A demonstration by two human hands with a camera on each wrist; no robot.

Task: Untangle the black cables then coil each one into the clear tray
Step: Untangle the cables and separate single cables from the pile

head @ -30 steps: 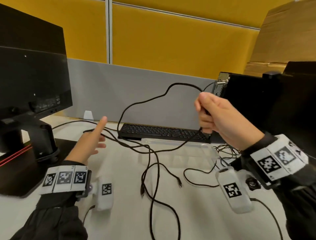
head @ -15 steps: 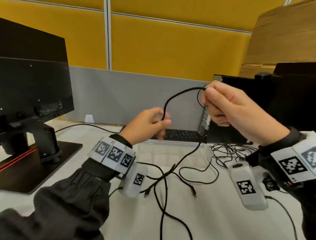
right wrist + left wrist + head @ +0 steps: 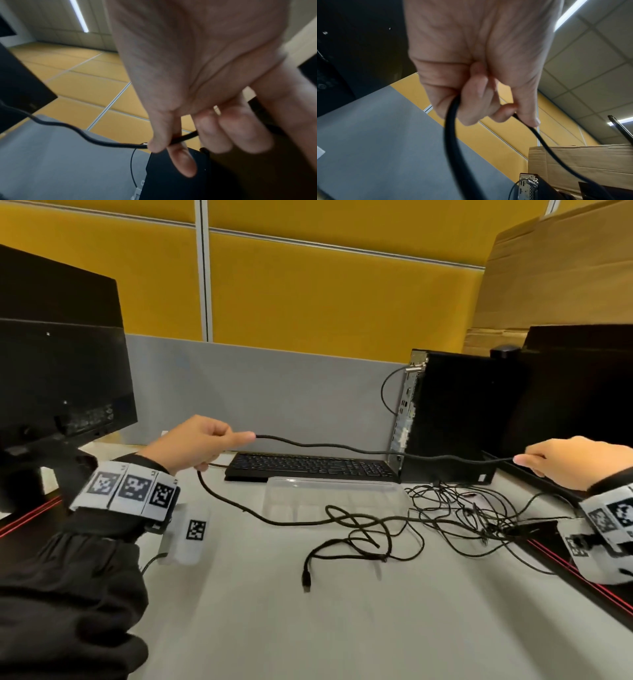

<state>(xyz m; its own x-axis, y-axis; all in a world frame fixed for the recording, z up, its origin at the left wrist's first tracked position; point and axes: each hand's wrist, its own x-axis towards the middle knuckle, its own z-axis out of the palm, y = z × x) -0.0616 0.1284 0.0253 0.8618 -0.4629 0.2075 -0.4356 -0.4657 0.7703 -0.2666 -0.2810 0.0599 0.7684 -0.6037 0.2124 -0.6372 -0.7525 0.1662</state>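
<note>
You had one thick black cable (image 3: 346, 447) stretched between your hands above the keyboard (image 3: 308, 465), and the step in hand looked like drawing that cable free of the tangle. To do it well, I judge you needed to keep the span only lightly taut and feed it slowly, watching the knot of loops (image 3: 363, 529) on the desk (image 3: 308, 628) in front of the clear tray (image 3: 337, 496); a hard pull would likely have tightened that knot rather than opened it. Following the slack end down from your left hand toward the loose plug (image 3: 306, 578) seemed the safer way to find where it crossed the others.

Your left hand (image 3: 191, 445) was curled round the cable: in the left wrist view it ran through the fist and came out pinched between thumb and forefinger (image 3: 528, 115). From the bottom of that fist the cable dropped to the desk and curved toward the tray's front edge. Your right hand (image 3: 568, 460) pinched the other stretch between thumb and fingertips (image 3: 157, 143), the remaining fingers loosely bent around it. A separate heap of thin cables (image 3: 472, 511) lay just right of the tray, beside the desktop computer (image 3: 452, 419). No cable was coiled in the tray.
</note>
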